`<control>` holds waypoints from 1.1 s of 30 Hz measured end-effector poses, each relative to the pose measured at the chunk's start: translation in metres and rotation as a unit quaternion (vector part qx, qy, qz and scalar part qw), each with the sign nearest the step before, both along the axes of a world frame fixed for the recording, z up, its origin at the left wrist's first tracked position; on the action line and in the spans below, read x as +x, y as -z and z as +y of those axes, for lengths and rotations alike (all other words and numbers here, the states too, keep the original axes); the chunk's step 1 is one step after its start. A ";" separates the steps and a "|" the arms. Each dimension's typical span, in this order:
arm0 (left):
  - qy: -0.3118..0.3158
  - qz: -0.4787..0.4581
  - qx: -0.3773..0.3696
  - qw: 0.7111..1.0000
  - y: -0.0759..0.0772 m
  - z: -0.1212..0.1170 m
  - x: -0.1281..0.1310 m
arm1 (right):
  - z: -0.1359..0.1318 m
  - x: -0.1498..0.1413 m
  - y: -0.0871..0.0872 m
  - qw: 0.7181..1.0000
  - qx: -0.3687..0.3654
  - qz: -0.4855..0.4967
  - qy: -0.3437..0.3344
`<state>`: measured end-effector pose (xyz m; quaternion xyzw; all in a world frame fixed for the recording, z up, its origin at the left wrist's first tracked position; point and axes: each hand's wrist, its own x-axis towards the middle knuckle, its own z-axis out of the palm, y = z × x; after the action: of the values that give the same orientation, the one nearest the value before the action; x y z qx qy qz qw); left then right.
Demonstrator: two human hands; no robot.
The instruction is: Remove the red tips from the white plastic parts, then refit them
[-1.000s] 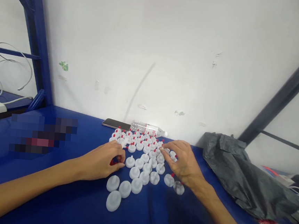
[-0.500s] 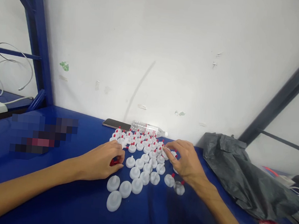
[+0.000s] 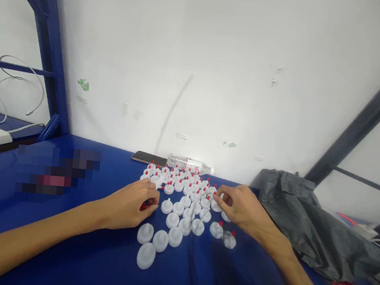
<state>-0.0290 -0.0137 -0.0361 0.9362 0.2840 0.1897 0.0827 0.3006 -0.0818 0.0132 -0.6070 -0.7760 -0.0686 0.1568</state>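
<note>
Several white, round nozzle caps (image 3: 172,220) stand in a cluster on the blue table (image 3: 100,259). Those toward the back carry small red tips (image 3: 169,183); most at the front have bare nozzles. At the cluster's left side rests my left hand (image 3: 134,204), its fingers curled around small red tip caps (image 3: 143,206), mostly hidden in the palm. My right hand (image 3: 238,204) is at the right side, thumb and forefinger pinched at the top of a white nozzle cap (image 3: 217,205). The fingers hide the nozzle itself. Two red-tipped caps (image 3: 216,229) lie just below that hand.
Behind the cluster, a phone (image 3: 148,158) and a clear plastic bottle (image 3: 191,164) lie by the white wall. A dark grey plastic bag (image 3: 290,213) sits at the right. Blue frame posts (image 3: 48,50) rise at the left, near a white cable (image 3: 43,87).
My right hand has shifted slightly right and down, from a red-tipped cap to a neighbouring white cap. My left hand stays nearly still, curled around the red tip caps.
</note>
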 end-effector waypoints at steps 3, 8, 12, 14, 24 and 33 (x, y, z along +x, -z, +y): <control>-0.003 0.001 -0.007 1.000 0.002 0.002 0.000 | 0.000 0.001 0.001 0.999 -0.042 -0.010 0.013; -0.009 0.005 -0.013 1.000 0.000 0.000 0.001 | 0.001 0.001 0.001 0.996 -0.086 -0.024 0.015; -0.007 0.004 -0.010 1.000 -0.001 -0.001 0.001 | -0.004 0.009 -0.007 0.992 -0.060 -0.050 0.095; -0.005 0.003 -0.009 1.000 -0.001 -0.001 0.001 | -0.006 0.016 -0.007 0.986 -0.070 -0.065 0.136; 0.002 -0.019 -0.006 1.000 0.000 -0.001 0.002 | -0.006 0.029 0.003 0.969 -0.170 -0.078 0.162; 0.020 -0.072 0.021 0.997 -0.017 -0.007 0.003 | -0.010 0.004 -0.014 0.992 -0.004 0.126 -0.024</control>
<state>-0.0257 -0.0206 -0.0192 0.9270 0.2545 0.2615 0.0866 0.3047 -0.0920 0.0273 -0.5928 -0.7647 0.0149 0.2522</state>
